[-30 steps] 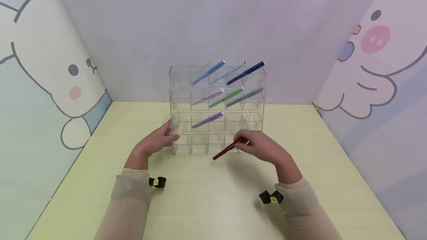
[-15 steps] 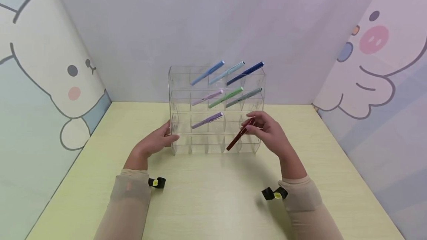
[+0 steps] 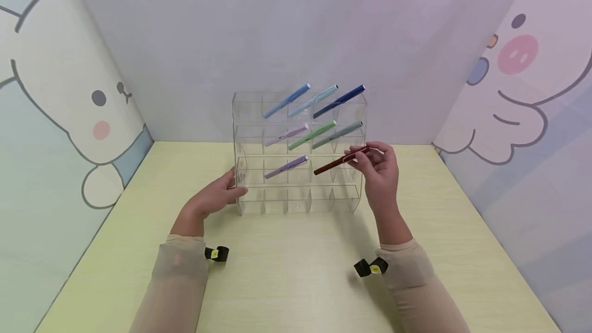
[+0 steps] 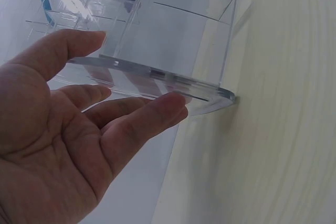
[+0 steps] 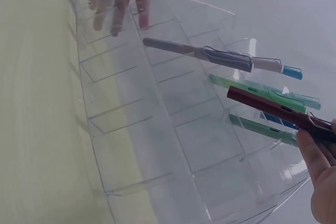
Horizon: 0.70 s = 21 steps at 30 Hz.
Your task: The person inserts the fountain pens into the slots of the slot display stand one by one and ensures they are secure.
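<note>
A clear tiered pen rack [image 3: 277, 187] stands on the table. My left hand [image 3: 213, 198] grips its left side panel [image 4: 157, 75], thumb on one face and fingers on the other. My right hand [image 3: 383, 172] pinches a dark red pen [image 3: 329, 167] near its clip end. The pen slants in front of the third tier, its bare end pointing left and down; in the right wrist view this pen [image 5: 260, 101] overlaps the pens behind it. A purple pen [image 3: 285, 167] lies in that same tier, further left.
On the top tier rest a blue pen [image 3: 287, 100], a pale blue pen [image 3: 313, 100] and a navy pen [image 3: 339, 100]. Below them are lilac [image 3: 287, 134], green [image 3: 312, 135] and grey-green [image 3: 337, 134] pens. A curtain-like backdrop [image 3: 199, 66] rises behind the table [image 3: 287, 271].
My right hand has lifted the dark red pen from low in front of the rack up to the third tier, moving right and turning it flatter. The left hand has stayed on the rack.
</note>
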Tool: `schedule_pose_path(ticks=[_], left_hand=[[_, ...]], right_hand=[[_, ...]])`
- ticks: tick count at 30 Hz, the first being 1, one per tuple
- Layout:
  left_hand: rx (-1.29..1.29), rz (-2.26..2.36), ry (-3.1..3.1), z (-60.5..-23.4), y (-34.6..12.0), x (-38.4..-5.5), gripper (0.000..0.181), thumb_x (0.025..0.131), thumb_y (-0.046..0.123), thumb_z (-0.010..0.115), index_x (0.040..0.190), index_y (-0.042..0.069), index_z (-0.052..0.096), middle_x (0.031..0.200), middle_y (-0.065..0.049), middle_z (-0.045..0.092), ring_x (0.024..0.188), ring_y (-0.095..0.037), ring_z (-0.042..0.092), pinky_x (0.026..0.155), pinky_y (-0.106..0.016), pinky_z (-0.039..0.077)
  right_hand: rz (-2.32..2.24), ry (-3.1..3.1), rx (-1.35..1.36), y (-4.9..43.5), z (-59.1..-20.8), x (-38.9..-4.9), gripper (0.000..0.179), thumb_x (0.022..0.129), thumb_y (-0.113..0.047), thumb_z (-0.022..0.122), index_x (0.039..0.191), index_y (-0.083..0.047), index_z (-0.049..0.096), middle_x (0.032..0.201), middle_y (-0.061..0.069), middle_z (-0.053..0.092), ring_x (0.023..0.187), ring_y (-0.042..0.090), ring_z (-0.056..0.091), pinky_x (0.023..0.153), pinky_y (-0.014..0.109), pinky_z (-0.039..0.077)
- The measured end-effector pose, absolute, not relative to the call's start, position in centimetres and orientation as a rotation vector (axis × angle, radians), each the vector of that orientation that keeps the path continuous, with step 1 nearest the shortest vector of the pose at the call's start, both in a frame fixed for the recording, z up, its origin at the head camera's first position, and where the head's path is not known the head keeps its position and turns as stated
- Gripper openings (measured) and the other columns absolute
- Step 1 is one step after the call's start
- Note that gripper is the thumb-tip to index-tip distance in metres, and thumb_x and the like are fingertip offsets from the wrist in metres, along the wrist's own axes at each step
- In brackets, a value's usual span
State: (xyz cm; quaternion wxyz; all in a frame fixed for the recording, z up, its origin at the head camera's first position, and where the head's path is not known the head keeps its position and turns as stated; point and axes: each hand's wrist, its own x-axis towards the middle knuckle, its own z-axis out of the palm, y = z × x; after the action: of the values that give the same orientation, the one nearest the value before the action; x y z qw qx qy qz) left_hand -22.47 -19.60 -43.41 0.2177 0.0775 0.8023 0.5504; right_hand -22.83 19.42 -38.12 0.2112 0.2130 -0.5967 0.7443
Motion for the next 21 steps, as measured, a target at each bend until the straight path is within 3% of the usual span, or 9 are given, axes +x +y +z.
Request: schedule_pose_path(ticks=[10, 21], left_hand=[[0.231, 1.541, 2.207, -43.1, -19.6, -22.3, 0.082, 0.101, 0.033, 0.056, 0.158, 0.034, -0.003, 0.165, -0.003, 0.012, 0.147, -0.027, 0.026, 0.113, -0.053, 0.035], [0.228, 1.534, 2.221, -43.2, -19.5, -22.3, 0.082, 0.101, 0.032, 0.055, 0.159, 0.032, -0.003, 0.165, -0.005, 0.012, 0.147, -0.029, 0.028, 0.114, -0.054, 0.032]], right_hand=[[2.035, -1.540, 0.587, 17.9, -39.1, -22.8, 0.033, 0.096, 0.002, 0.058, 0.126, 0.004, 0.045, 0.110, 0.024, 0.065, 0.102, 0.030, 0.068, 0.087, 0.040, 0.057], [1.963, -1.702, 0.605, 17.1, -39.8, -22.8, 0.030, 0.096, 0.001, 0.059, 0.122, 0.011, 0.049, 0.114, 0.026, 0.062, 0.103, 0.023, 0.067, 0.087, 0.035, 0.057]])
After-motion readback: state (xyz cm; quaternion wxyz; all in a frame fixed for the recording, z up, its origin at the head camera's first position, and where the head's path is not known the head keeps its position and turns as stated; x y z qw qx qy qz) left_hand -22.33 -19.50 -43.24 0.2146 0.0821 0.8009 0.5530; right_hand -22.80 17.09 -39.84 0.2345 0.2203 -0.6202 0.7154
